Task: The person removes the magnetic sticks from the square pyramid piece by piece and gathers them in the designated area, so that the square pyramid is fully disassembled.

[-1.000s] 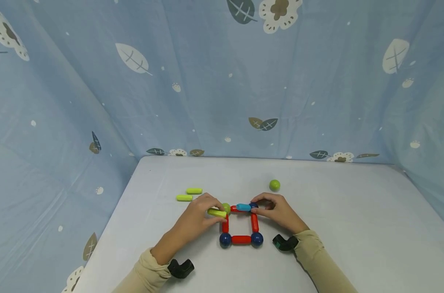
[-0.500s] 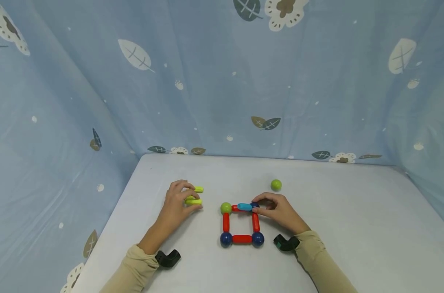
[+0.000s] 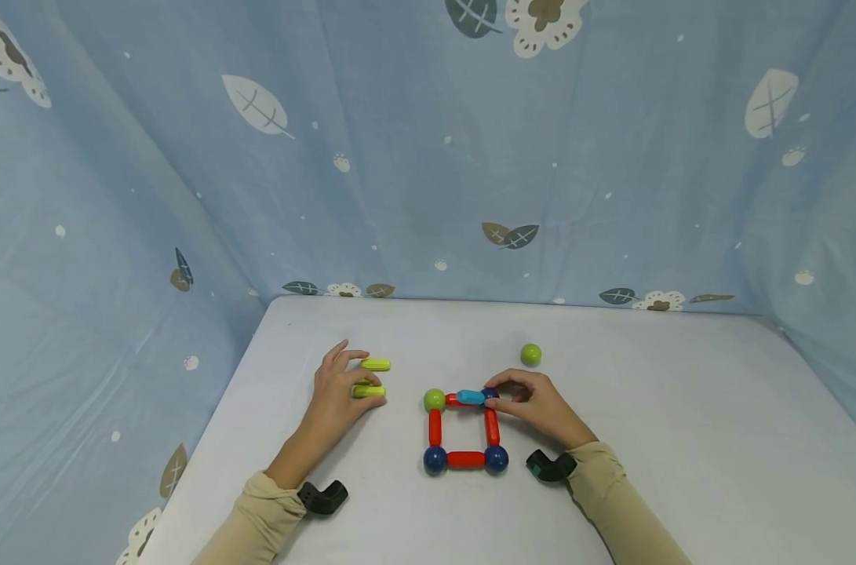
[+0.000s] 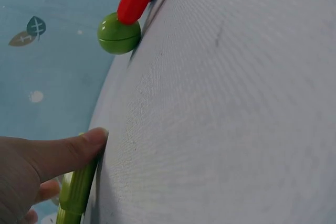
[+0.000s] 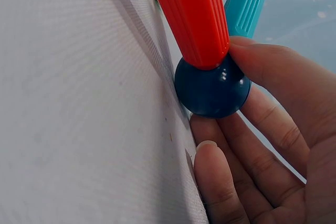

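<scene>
My left hand (image 3: 334, 395) pinches a yellow-green rod (image 3: 369, 391) between thumb and fingers, low over the white table. A second such rod lies just behind it, mostly hidden by the fingers, and a third rod (image 3: 376, 365) lies farther back. Red rods (image 3: 466, 461) and balls form a square, with a green ball (image 3: 435, 399) at its far left corner. At the far right corner my right hand (image 3: 537, 399) grips a dark blue ball (image 5: 212, 90), fingers curled round it. A light blue rod (image 3: 470, 397) juts leftward from that ball, above the far red rod.
A loose green ball (image 3: 530, 355) sits behind the right hand. Two dark blue balls (image 3: 435, 460) mark the square's near corners. A blue patterned curtain (image 3: 399, 157) hangs behind and left of the white table (image 3: 668, 424).
My left hand has carried its yellow-green rod from beside the square's green ball leftward to the other rods. The right hand stays at the far right corner.
</scene>
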`<state>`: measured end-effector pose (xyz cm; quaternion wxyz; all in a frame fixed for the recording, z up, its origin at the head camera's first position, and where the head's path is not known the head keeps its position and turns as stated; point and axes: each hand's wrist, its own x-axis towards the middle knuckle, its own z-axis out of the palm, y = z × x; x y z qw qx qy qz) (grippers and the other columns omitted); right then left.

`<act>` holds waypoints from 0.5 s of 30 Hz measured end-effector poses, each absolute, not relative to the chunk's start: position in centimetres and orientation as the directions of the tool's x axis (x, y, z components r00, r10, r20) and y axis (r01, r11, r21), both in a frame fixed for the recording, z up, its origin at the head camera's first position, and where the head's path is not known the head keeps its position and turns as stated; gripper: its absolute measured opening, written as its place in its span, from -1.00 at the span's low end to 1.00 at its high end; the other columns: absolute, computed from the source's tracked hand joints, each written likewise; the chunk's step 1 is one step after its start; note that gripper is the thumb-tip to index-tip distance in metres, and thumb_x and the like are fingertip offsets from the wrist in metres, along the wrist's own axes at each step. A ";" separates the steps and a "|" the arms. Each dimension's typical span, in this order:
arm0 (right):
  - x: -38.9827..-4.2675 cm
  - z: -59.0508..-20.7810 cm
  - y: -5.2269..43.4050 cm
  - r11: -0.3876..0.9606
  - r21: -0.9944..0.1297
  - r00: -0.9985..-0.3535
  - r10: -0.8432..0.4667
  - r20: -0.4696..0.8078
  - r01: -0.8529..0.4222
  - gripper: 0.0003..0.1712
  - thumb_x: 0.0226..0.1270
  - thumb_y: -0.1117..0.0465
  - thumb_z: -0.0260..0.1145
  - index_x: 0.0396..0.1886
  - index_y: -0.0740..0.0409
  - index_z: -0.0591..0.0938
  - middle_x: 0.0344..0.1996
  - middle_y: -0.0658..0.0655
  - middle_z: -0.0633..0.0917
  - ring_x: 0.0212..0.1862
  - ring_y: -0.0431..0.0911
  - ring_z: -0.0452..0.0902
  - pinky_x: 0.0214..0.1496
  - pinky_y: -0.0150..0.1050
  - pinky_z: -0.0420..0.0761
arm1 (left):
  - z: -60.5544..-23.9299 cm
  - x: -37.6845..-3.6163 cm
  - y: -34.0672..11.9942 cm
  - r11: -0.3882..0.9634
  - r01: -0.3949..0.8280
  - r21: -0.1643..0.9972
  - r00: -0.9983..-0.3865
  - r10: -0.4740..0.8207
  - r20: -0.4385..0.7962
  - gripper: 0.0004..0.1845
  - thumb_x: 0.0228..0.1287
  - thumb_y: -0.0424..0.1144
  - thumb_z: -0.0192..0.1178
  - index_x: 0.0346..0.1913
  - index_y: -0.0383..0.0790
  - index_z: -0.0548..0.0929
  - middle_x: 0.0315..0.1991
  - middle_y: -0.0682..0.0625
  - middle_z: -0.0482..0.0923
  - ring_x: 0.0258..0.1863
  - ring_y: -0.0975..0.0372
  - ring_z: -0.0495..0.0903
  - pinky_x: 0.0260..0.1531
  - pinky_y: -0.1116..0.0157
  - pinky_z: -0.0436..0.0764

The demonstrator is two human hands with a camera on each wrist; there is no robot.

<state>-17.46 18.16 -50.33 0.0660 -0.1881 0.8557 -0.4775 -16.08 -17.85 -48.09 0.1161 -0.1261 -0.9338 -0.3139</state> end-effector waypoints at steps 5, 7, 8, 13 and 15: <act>-17.4 -50.3 18.2 0.476 -0.840 -0.923 -0.379 0.072 -0.261 -0.71 0.28 -0.02 0.53 -0.02 -0.17 0.76 -0.05 -0.11 0.77 -0.07 -0.20 0.61 -0.09 -0.36 0.64 | -48.2 -16.1 -17.8 0.773 0.309 0.554 -0.941 0.166 0.294 -0.75 -0.08 -0.20 0.67 -0.36 -0.06 0.77 0.28 -0.20 0.55 0.59 -0.19 0.10 0.44 -0.35 0.13; -17.4 -50.3 18.2 0.474 -0.841 -0.924 -0.377 0.072 -0.259 -0.71 0.28 -0.02 0.53 -0.03 -0.16 0.76 -0.05 -0.10 0.77 -0.07 -0.20 0.61 -0.09 -0.36 0.64 | -48.2 -16.1 -17.9 0.773 0.317 0.550 -0.938 0.168 0.304 -0.75 -0.09 -0.21 0.67 -0.36 -0.06 0.77 0.28 -0.20 0.56 0.58 -0.20 0.11 0.43 -0.35 0.15; -17.5 -50.3 18.2 0.474 -0.841 -0.923 -0.377 0.072 -0.259 -0.71 0.28 -0.02 0.53 -0.03 -0.17 0.76 -0.05 -0.10 0.77 -0.07 -0.20 0.61 -0.09 -0.36 0.64 | -48.2 -16.2 -17.8 0.772 0.323 0.548 -0.935 0.171 0.310 -0.74 -0.09 -0.21 0.67 -0.36 -0.06 0.77 0.28 -0.20 0.56 0.57 -0.20 0.12 0.42 -0.35 0.15; -17.5 -50.3 18.2 0.467 -0.845 -0.920 -0.385 0.072 -0.262 -0.70 0.28 -0.02 0.53 -0.01 -0.13 0.76 -0.05 -0.07 0.78 -0.07 -0.20 0.61 -0.09 -0.37 0.63 | -48.2 -16.1 -17.9 0.763 0.340 0.550 -0.929 0.183 0.322 -0.71 -0.11 -0.21 0.68 -0.32 -0.09 0.78 0.28 -0.20 0.56 0.56 -0.20 0.13 0.42 -0.34 0.16; -17.5 -50.3 18.2 0.464 -0.844 -0.917 -0.392 0.077 -0.269 -0.69 0.29 -0.01 0.53 0.00 -0.12 0.76 -0.04 -0.06 0.78 -0.08 -0.20 0.61 -0.10 -0.38 0.63 | -48.1 -16.1 -17.9 0.761 0.346 0.549 -0.927 0.187 0.325 -0.70 -0.12 -0.20 0.69 -0.30 -0.10 0.79 0.27 -0.20 0.56 0.56 -0.19 0.14 0.42 -0.34 0.17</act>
